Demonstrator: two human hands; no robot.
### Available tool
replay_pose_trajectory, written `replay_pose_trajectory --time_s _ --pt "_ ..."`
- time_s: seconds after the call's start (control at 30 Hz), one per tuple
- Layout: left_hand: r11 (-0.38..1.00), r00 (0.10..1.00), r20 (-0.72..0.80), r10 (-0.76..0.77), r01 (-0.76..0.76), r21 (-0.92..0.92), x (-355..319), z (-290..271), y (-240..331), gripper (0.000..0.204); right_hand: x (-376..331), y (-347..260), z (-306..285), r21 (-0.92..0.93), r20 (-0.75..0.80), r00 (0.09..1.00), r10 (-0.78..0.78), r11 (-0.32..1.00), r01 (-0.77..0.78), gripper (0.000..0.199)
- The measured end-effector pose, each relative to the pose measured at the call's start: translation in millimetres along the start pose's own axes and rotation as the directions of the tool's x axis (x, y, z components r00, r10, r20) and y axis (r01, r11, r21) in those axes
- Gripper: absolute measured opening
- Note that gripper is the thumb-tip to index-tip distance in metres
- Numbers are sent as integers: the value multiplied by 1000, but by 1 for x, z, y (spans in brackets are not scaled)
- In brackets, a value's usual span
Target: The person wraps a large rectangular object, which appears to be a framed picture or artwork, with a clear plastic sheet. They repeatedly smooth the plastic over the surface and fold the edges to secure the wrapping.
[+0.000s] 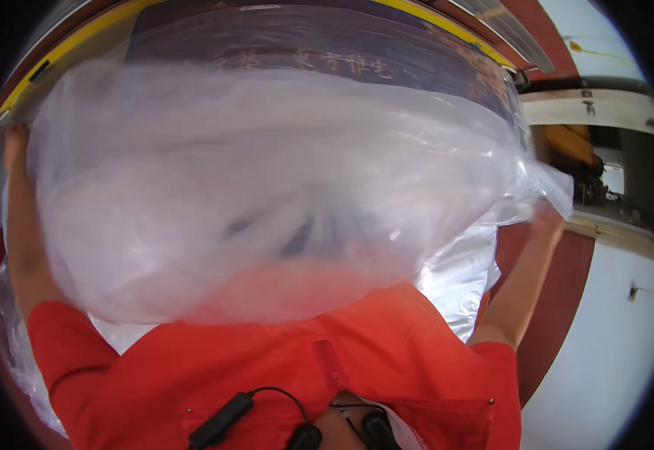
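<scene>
A large translucent plastic sheet billows in front of me, blurred by motion and spanning from one arm to the other. My right hand, smeared by motion, is closed on a gathered corner of it at the right. Far out to the left, my left hand is closed at the sheet's left edge beside a yellow-edged frame; its fingers show only partly. Behind the sheet lies a dark panel with gold lettering, itself covered by clear plastic. The sheet veils part of my red shirt.
A yellow rail curves along the far side. More crumpled clear plastic hangs below the sheet at the right, and some lies at the lower left. Beyond are a red-brown floor area, a pale floor and a dark opening holding equipment.
</scene>
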State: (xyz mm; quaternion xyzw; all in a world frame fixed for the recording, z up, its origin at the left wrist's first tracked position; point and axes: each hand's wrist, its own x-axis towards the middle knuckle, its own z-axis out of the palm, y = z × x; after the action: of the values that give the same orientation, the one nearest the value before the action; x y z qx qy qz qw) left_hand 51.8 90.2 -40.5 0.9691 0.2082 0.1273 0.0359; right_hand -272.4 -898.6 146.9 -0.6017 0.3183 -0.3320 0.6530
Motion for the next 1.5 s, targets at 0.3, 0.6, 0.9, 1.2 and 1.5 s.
replay_pose_trajectory --time_s 0.3,0.6,0.9,1.2,1.5 --pt "993 994 -76 73 -80 -92 13 14 -14 37 125 -100 -78 -916 -189 916 -353 399 -35 34" --pt "997 984 -162 75 -80 -24 -28 -19 -22 33 -24 -17 185 -131 937 -36 -347 -446 885 56" --pt "995 984 -154 86 -94 -40 -43 -25 -4 29 73 112 186 -539 829 519 -209 -47 841 54" --pt "983 979 -110 172 -177 -42 -66 -42 -17 31 59 103 218 -786 605 796 -22 -175 593 66" --pt "994 989 -120 90 -97 -50 -94 -64 -11 35 43 112 241 -494 850 426 -310 -189 849 39"
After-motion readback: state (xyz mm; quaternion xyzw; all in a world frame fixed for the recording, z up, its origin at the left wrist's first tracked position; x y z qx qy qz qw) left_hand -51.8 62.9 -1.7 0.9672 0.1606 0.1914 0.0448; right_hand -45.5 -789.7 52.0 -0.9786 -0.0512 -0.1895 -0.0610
